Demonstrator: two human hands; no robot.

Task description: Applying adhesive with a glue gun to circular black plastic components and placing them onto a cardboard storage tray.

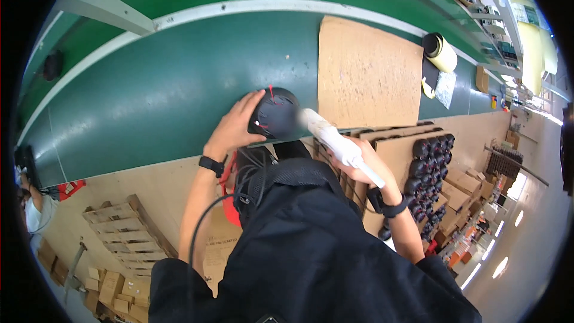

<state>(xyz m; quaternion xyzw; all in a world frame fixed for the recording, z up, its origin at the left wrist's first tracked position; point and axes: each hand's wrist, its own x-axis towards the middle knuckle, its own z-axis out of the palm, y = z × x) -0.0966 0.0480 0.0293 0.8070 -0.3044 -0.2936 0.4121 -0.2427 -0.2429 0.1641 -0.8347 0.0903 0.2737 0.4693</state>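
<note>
The left hand (236, 127) curves around the left side of a black round part (280, 110), fingers spread over its far side and thumb at its near side, holding it at the near edge of the green table (179, 84). 2 short red wires (271, 94) show on the part — 1 at its far side, 1 at its left near side. The right hand (369, 164) is closed around a white handheld tool (338, 143), its nose pointing far and left toward the part; the tip is blurred, so I cannot tell whether it touches. Each wrist wears a black band (393, 207). Right of the part, a brown cardboard sheet (371, 72) lies on the table, and farther right are a pale yellow roll (441, 55) and a clear plastic bag (444, 88). To the right, below the table's near edge, many black round pieces (426, 167) sit in rows on cardboard — more boxes (463, 186) are stacked beyond them. On the left, a wooden pallet (125, 233) lies on the floor, cardboard boxes (116, 293) lie nearer, and another person (37, 209) shows at the far left.
</note>
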